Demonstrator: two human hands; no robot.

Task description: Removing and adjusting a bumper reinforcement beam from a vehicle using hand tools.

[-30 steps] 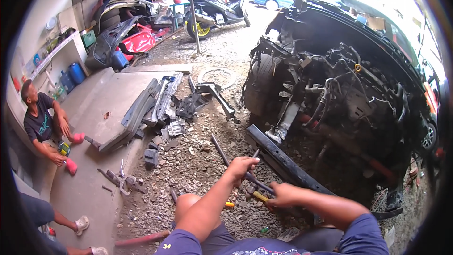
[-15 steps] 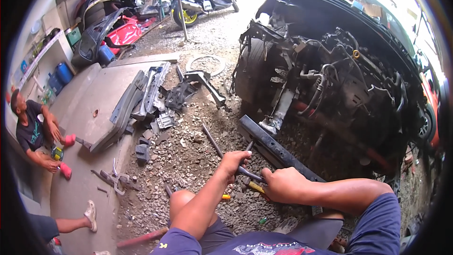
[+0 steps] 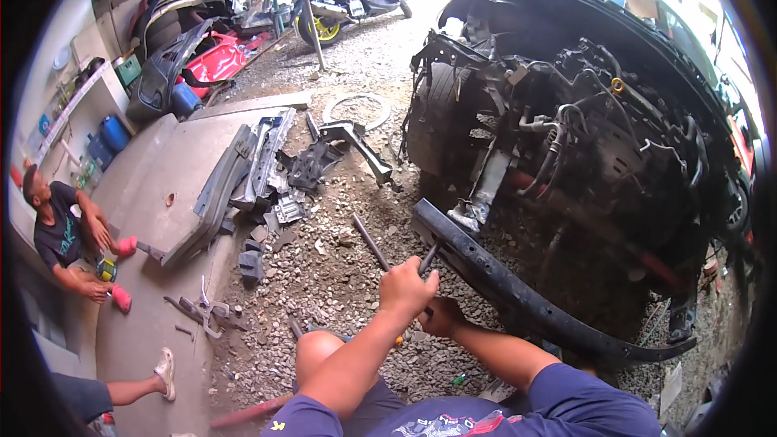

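My left hand [image 3: 407,285] is closed around a long grey metal bar [image 3: 371,243], whose free end points away to the upper left. A shorter dark rod [image 3: 430,259] sticks up from the same grip; whether it is joined to the bar is hidden. My right hand [image 3: 443,317] is closed on the bar's near end, just below and to the right of the left hand. Just beyond my hands, a long curved black bumper beam [image 3: 518,285] lies across the gravel, in front of a car [image 3: 566,129] with its front end stripped.
Removed metal panels [image 3: 231,170] and brackets [image 3: 356,146] lie left of the car. A clamp-like metal tool [image 3: 204,307] rests at the concrete slab's edge [image 3: 212,271]. One person [image 3: 61,226] sits far left; another person's leg [image 3: 137,388] reaches in below. A motorcycle [image 3: 348,4] stands behind.
My right hand has moved left and slightly down, close to my left hand. My left hand has moved slightly right and down. More of the beam's right end now shows.
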